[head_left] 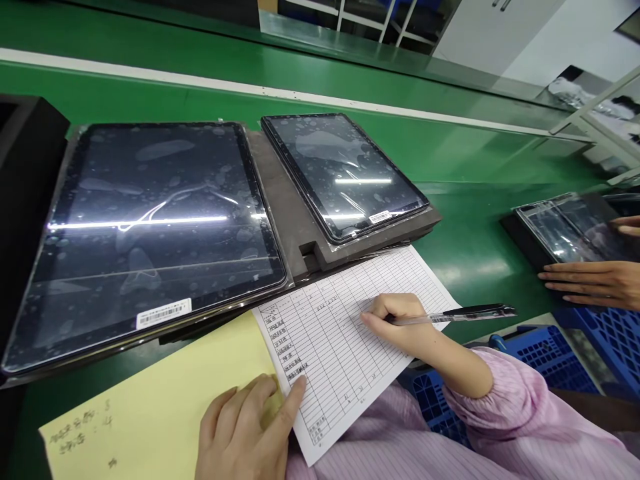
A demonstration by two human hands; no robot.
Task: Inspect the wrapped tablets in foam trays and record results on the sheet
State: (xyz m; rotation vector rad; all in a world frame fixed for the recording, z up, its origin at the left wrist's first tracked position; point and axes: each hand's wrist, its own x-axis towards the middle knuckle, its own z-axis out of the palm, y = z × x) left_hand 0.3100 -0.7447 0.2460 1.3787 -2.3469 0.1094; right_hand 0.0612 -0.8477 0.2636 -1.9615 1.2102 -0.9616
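My right hand is closed round a clear pen with a black cap end, its knuckles resting on a white printed form. The pen slants out to the right; its tip is hidden by my fingers. Ruled columns and rows fill the form, with handwritten marks down its left side. My left hand lies over the seam between the form and a yellow sheet, one finger stretched to a handwritten row, the other fingers bent and empty. Some handwriting shows at the yellow sheet's lower left.
Beyond the papers lie a large film-covered tablet screen and a smaller one on dark foam. A black box stands left. Another person's hands touch a screen at right, above blue crates.
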